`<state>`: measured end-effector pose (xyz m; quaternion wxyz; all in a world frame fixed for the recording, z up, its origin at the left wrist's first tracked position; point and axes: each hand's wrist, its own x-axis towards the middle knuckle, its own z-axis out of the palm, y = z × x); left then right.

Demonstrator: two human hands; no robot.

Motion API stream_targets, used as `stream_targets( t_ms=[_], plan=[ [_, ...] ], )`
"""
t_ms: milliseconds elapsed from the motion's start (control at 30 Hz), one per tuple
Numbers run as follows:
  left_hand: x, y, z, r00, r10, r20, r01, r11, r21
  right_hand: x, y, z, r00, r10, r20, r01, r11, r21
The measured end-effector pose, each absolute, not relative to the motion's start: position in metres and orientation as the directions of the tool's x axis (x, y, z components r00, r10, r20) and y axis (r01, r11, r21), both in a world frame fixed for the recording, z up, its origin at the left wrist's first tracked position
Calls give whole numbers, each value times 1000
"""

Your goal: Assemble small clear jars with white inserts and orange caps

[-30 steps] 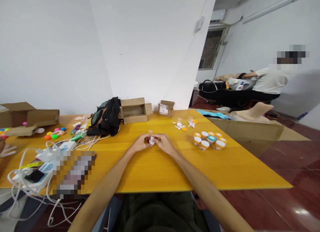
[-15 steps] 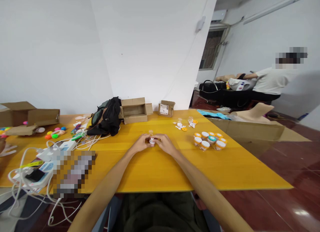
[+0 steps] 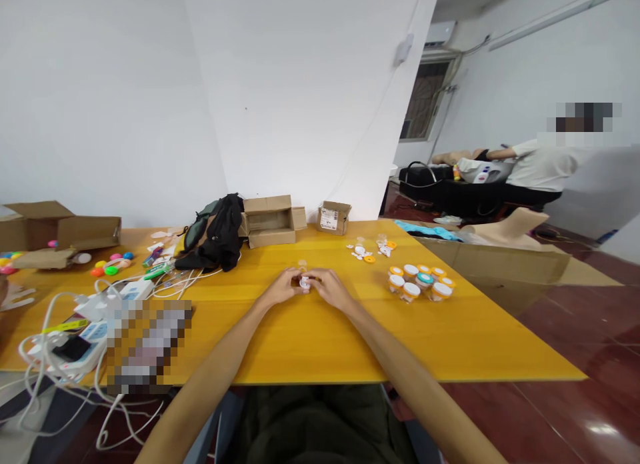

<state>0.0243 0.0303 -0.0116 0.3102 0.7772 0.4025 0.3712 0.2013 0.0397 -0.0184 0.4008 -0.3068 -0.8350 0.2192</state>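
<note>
Both hands meet over the middle of the wooden table (image 3: pixel 280 357). Between their fingertips is a small white piece with reddish marks (image 3: pixel 305 283), too small to name. My left hand (image 3: pixel 281 287) grips it from the left with closed fingers. From the other side my right hand (image 3: pixel 329 288) pinches it too. Just beyond the fingers stands a small transparent cup-like thing (image 3: pixel 303 265), partly hidden. Right of my right hand is a group of small transparent jars, with orange-and-white lids (image 3: pixel 411 290) and one teal lid (image 3: pixel 425 278).
Loose white pieces (image 3: pixel 359 251) and an orange ring (image 3: pixel 369 259) lie farther back. Cardboard boxes (image 3: pixel 273 236) and a black bag (image 3: pixel 217 244) line the wall. Power strips (image 3: pixel 90 344) with tangled cables sit left. A person (image 3: pixel 545 164) is seated in the background at right.
The view has shifted very slightly. Both hands stay in the same place around the small white piece, with hardly any visible movement.
</note>
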Motion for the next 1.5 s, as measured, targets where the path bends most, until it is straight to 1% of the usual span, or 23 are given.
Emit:
stream_targets(
  t_ms=[467, 767, 1000, 1233, 1400, 1500],
  plan=[
    [23, 36, -19, 404, 850, 337, 418, -499, 759, 201, 40, -19, -487, 702, 520, 333, 700, -632],
    [21, 37, -20, 411, 841, 352, 439, -521, 732, 198, 39, -23, -453, 705, 546, 340, 703, -625],
    [23, 35, -17, 421, 841, 341, 426, -515, 744, 199, 37, -24, -476, 669, 571, 347, 739, -578],
    [23, 35, -17, 437, 830, 346, 434, -531, 728, 201, 40, -28, -517, 642, 566, 458, 766, -451],
    [23, 36, -18, 455, 825, 336, 471, -543, 695, 198, 42, -38, -495, 643, 584, 531, 756, -383],
    [24, 36, -19, 462, 825, 325, 487, -542, 684, 197, 42, -42, -496, 630, 598, 545, 762, -350]
  ],
)
